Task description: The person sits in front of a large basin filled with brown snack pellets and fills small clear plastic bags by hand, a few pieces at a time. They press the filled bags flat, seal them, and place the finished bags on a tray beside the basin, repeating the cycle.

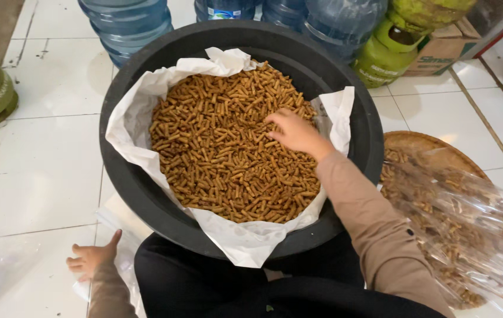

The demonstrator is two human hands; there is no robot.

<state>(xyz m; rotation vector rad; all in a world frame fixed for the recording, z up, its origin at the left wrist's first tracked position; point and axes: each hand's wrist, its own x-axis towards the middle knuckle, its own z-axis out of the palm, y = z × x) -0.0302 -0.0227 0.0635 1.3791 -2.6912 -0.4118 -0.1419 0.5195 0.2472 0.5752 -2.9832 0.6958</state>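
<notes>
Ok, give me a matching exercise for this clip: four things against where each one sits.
Things:
1 right hand
2 left hand
3 white paper
4 water jugs

Places:
A lining the black tub
B on the brown snack sticks
C behind the tub, on the tiled floor
D on clear plastic on the floor, lower left

Pairs: 1-B, 2-D, 3-A, 4-C

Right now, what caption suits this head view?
Right hand reaches into brown stick snacks in paper-lined black basin; left hand rests on floor.
</notes>
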